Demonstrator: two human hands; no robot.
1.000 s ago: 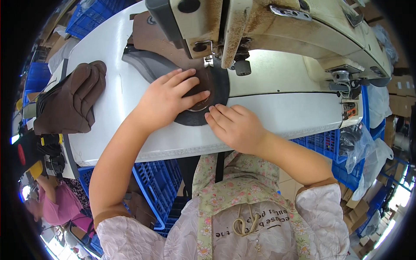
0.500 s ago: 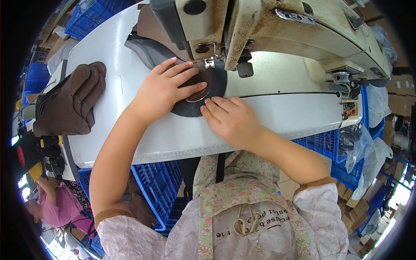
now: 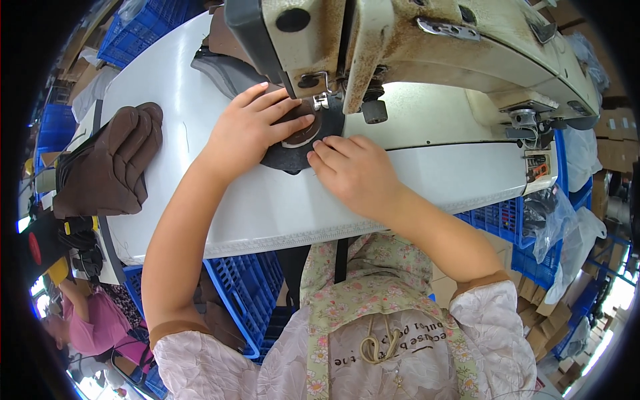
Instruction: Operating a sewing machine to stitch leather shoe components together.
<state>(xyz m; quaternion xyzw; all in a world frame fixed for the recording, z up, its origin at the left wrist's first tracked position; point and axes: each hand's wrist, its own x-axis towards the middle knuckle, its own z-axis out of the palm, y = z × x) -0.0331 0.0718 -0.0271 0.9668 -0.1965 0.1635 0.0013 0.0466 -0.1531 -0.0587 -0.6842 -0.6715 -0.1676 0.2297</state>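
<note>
A curved black-and-brown leather piece (image 3: 288,159) lies on the sewing machine bed under the metal presser foot (image 3: 321,101). My left hand (image 3: 257,130) rests flat on it with fingers spread, the fingertips close to the foot. At the piece's near right edge is my right hand (image 3: 353,170), its fingers closed together on the rim; its thumb is mostly hidden. Part of the piece is covered by the left hand. The sewing machine head (image 3: 300,47) rises directly above, hiding the far side of the work.
Stacked brown leather pieces (image 3: 113,160) lie at the table's left end. The white tabletop (image 3: 177,180) has a ruler strip along its front edge. Blue crates (image 3: 243,293) stand below. Plastic bags (image 3: 573,247) hang at the right. A person in pink (image 3: 100,320) sits at lower left.
The leather piece has turned slightly and shifted away from me under the presser foot. Both hands have moved a little with it, the right one slightly up and left.
</note>
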